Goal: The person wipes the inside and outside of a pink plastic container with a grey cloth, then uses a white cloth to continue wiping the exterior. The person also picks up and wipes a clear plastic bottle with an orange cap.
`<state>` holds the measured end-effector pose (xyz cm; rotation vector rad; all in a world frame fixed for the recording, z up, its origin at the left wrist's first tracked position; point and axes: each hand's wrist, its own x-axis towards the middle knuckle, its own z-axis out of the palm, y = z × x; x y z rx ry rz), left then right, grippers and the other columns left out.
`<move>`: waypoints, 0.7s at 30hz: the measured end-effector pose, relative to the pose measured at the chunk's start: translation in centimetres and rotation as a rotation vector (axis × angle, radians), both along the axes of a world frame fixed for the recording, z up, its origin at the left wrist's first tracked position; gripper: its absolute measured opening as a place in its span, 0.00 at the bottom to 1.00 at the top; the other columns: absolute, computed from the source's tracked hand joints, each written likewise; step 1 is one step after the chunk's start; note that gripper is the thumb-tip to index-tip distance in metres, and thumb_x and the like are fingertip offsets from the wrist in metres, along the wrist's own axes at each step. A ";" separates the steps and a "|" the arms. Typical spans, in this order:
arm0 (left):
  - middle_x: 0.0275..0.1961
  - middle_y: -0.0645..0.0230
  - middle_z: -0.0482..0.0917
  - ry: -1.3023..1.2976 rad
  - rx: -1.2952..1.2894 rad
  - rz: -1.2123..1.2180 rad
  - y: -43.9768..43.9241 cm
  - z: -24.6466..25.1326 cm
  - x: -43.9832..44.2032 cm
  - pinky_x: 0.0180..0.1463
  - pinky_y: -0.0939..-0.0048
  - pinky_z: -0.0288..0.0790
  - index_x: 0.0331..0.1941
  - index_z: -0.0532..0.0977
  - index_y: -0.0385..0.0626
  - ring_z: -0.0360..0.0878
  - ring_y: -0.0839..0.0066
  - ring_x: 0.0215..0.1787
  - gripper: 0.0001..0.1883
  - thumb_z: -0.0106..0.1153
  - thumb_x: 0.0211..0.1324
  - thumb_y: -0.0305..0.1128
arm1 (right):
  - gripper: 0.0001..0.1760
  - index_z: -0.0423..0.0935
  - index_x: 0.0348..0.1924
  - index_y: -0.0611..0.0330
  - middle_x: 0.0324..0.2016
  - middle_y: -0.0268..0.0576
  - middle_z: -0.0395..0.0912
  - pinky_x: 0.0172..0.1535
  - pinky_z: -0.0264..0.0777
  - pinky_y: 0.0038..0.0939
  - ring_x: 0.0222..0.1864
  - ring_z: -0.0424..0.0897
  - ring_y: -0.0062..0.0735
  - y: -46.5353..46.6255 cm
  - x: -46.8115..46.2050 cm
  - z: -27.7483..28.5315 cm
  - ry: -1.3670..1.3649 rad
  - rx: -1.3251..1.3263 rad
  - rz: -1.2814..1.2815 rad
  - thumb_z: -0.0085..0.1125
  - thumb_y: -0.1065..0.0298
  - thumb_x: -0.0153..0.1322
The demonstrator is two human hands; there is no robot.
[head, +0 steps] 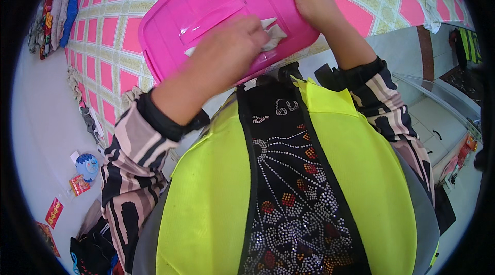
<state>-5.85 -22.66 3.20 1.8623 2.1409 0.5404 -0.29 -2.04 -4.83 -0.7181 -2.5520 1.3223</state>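
A pink plastic lid (170,23) with ridges and a glossy recessed strip across its middle is held at a tilt before me. Whether a box is attached beneath it, I cannot tell. My right hand (311,0) grips its right edge, with the thumb on the top face. Blurred by motion, my left hand (228,48) presses a crumpled white cloth (276,37) against the lid's surface. Part of that cloth is hidden under the fingers. Beneath the lid spreads a pink and cream checked cover (110,15).
Folded textiles (58,12) are stacked at the far left corner of the cover. White cloth (431,15) hangs at the cover's right edge. A glass panel (433,85) stands to the right, and dark clothing (93,250) lies low on the left.
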 end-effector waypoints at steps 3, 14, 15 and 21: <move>0.38 0.56 0.79 0.103 -0.028 0.173 1.2 -0.2 -3.7 0.43 0.63 0.75 0.36 0.79 0.39 0.80 0.56 0.39 0.09 0.57 0.48 0.20 | 0.30 0.66 0.61 0.63 0.45 0.66 0.78 0.54 0.69 0.49 0.50 0.76 0.65 0.1 0.1 0.1 0.002 -0.004 -0.009 0.47 0.49 0.74; 0.42 0.59 0.78 0.010 0.027 0.167 -2.0 -0.4 -1.9 0.46 0.63 0.74 0.37 0.79 0.41 0.78 0.58 0.44 0.10 0.58 0.48 0.22 | 0.32 0.64 0.63 0.61 0.48 0.66 0.77 0.56 0.68 0.47 0.52 0.75 0.64 -0.3 0.0 0.3 0.002 -0.029 -0.011 0.46 0.48 0.74; 0.42 0.59 0.78 0.036 0.032 0.244 -2.5 -0.7 -3.3 0.46 0.64 0.74 0.38 0.79 0.41 0.78 0.58 0.45 0.10 0.58 0.48 0.22 | 0.32 0.64 0.63 0.61 0.48 0.66 0.77 0.56 0.68 0.47 0.52 0.75 0.64 -0.3 0.0 0.3 -0.006 -0.016 -0.020 0.46 0.47 0.74; 0.37 0.58 0.78 0.094 -0.064 0.458 -11.1 -0.2 -6.0 0.43 0.62 0.74 0.42 0.79 0.42 0.79 0.56 0.40 0.14 0.61 0.47 0.20 | 0.32 0.64 0.63 0.62 0.49 0.65 0.76 0.57 0.67 0.47 0.53 0.75 0.64 -0.5 0.3 0.0 -0.011 0.040 -0.024 0.47 0.47 0.75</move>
